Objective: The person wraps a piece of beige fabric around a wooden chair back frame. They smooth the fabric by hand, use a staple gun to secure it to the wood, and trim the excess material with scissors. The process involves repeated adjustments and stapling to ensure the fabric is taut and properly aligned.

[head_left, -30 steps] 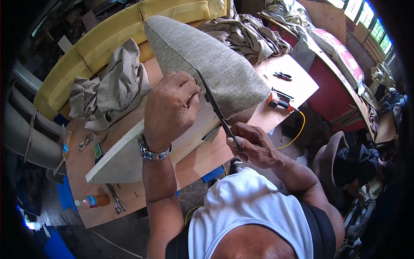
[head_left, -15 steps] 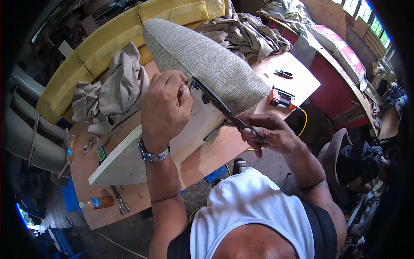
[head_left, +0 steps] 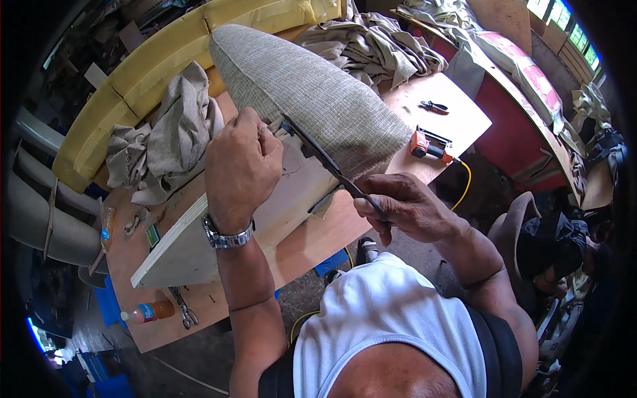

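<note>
My right hand (head_left: 415, 209) grips dark long-bladed scissors (head_left: 324, 158), their tips pointing up and left along the near edge of a grey woven-fabric upholstered piece (head_left: 318, 89). My left hand (head_left: 242, 166), with a metal watch at the wrist, is closed beside the scissor tips at that edge. Its fingertips are hidden, so what it pinches does not show clearly. A pale wooden board (head_left: 192, 242) runs beneath my left wrist, its cut edge toward the left. A torn fabric scrap (head_left: 326, 204) hangs at the board's near side.
The worktable (head_left: 318, 242) carries an orange staple gun (head_left: 428, 144) with a yellow hose, pliers (head_left: 434, 107), a drink bottle (head_left: 149, 311) and other scissors (head_left: 188, 317). Crumpled fabric (head_left: 176, 139) lies before a curved yellow foam piece (head_left: 159, 63). Another person (head_left: 554, 249) is at the right.
Both hands and the scissors have shifted slightly left. The scissors stay along the fabric edge, and my left hand remains closed.
</note>
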A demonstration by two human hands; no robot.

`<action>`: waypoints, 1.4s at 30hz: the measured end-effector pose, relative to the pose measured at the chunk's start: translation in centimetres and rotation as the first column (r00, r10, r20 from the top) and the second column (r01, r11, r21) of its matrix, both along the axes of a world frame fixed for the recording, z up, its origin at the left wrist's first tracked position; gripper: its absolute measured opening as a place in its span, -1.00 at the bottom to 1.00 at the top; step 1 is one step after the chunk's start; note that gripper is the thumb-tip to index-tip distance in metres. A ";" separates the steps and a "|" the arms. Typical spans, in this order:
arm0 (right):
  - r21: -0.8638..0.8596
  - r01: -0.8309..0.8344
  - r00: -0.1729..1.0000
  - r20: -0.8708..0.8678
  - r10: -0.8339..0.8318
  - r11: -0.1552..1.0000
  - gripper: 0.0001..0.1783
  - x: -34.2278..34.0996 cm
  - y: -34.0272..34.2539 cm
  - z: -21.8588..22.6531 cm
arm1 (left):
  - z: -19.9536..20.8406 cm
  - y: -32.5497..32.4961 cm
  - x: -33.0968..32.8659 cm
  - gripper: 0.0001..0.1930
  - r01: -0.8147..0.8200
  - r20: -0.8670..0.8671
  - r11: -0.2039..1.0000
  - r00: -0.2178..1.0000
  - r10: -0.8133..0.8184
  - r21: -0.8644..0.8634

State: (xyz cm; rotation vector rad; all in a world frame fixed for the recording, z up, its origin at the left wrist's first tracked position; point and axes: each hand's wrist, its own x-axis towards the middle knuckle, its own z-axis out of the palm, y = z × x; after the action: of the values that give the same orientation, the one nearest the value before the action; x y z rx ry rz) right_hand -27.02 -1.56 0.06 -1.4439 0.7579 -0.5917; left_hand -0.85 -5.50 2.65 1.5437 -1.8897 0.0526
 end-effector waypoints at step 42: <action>-0.199 0.032 0.951 0.308 0.031 0.979 -0.16 -1.6 -7.0 -15.2 | 1.9 0.7 0.4 -0.53 0.121 0.020 0.959 0.991 -0.130 0.256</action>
State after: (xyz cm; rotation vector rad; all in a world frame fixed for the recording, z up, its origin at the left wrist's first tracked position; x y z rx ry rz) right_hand -28.57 -8.56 -15.17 -1.4888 0.4588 -0.8931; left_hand -0.44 -4.77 4.54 1.5927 -2.0849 -0.2287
